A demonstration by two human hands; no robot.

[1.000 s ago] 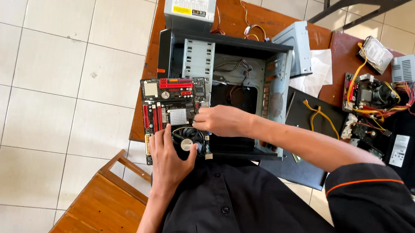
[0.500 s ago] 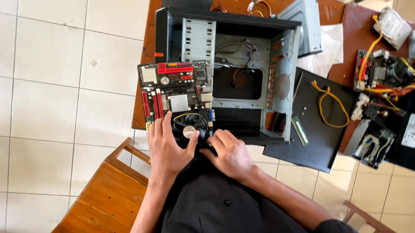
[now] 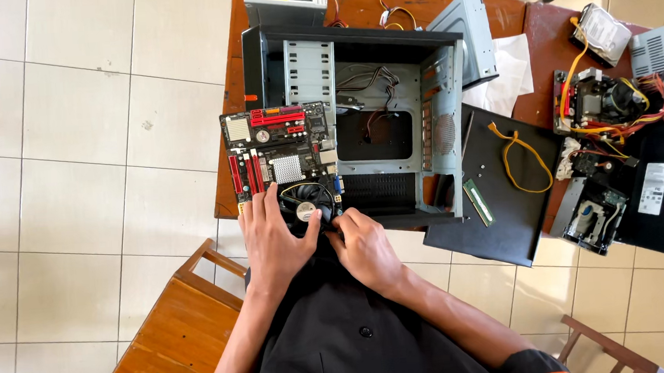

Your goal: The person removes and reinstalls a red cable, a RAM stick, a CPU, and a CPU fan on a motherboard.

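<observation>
Brown wooden table point(image 3: 540, 47) on pale floor tiles point(image 3: 71, 134) — crowded with an open computer case point(image 3: 374, 121). Left hand point(image 3: 277, 237) lies spread on the motherboard point(image 3: 279, 155); right hand point(image 3: 363, 246) has fingers curled at its fan point(image 3: 306, 204) — actual pinch unclear.

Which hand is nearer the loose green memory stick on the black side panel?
Right. The right hand is at the cooler fan's right edge, nearer the memory stick; the left hand lies farther left.

At twelve o'clock the case point(image 3: 390, 120) showed matt grey sheet metal, the table point(image 3: 540, 39) smooth varnished wood, the floor point(image 3: 71, 127) glossy tile, and the chair point(image 3: 163, 338) polished wood.
</observation>
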